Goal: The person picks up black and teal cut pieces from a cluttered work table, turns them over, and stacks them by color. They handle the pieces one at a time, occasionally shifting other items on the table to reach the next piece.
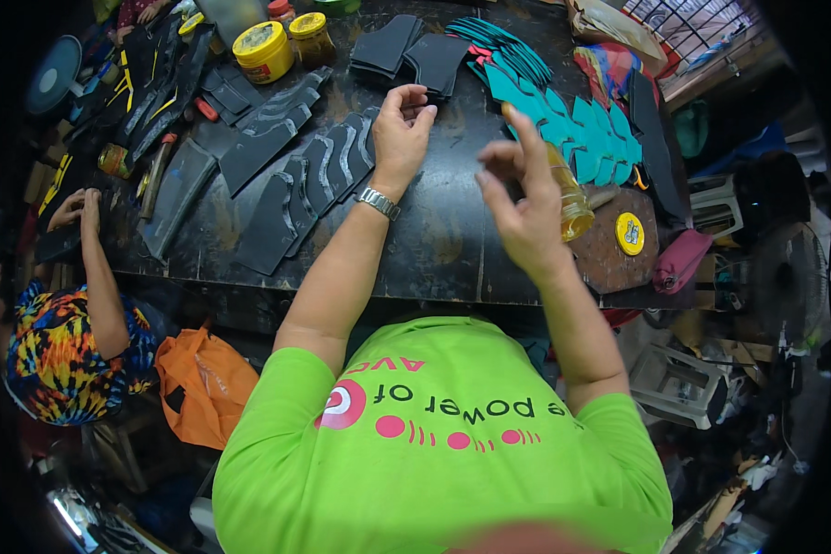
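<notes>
Left-hand (402, 138) fingers curl loosely, seemingly empty, just beside stacked flat black sheets (437, 63); blurred right-hand (529, 189) fingers spread, apparently empty, by a clear amber-filled jar (577, 210). Probably between pieces; lifting one calls for a pinch.

The right grip (532, 205) partly hides the amber jar (575, 210).

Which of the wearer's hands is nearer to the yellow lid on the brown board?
Right. The right hand is left of the yellow lid, with the jar between them; the left hand is farther left, near the black pieces.
</notes>
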A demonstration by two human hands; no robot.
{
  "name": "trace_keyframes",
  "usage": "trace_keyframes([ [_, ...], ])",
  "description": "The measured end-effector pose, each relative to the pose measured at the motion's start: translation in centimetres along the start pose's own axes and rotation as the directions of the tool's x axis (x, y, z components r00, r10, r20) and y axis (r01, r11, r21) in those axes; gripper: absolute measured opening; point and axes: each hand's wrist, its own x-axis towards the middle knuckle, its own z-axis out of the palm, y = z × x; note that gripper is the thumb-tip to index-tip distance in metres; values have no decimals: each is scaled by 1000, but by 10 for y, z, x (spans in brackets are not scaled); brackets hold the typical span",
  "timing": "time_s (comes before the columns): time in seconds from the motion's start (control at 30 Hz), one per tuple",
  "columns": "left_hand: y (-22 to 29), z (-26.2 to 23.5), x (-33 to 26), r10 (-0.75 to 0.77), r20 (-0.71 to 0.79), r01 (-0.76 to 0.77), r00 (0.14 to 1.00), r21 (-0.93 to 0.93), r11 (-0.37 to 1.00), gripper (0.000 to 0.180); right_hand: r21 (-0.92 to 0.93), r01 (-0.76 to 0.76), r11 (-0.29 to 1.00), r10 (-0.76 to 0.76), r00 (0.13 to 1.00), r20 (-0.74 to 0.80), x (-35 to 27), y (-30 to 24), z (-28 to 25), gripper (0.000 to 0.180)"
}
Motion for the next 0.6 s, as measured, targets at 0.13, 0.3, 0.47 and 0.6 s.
trace_keyframes([
  [0.13,-2,8,-3,-36,-37,32,999,-111,993,44,-322,231,918,-191,970,151,73,4,-7,77],
  [0.3,-5,14,-5,-121,-99,110,988,-111,988,61,-492,196,849,-66,961,269,141,48,17,87],
  [0.47,-11,12,0,-254,-41,234,966,-265,936,71,-563,184,806,121,879,461,161,84,35,99],
  [0.6,-11,12,3,-261,0,244,965,-356,902,70,-608,326,723,93,827,555,161,96,38,98],
])
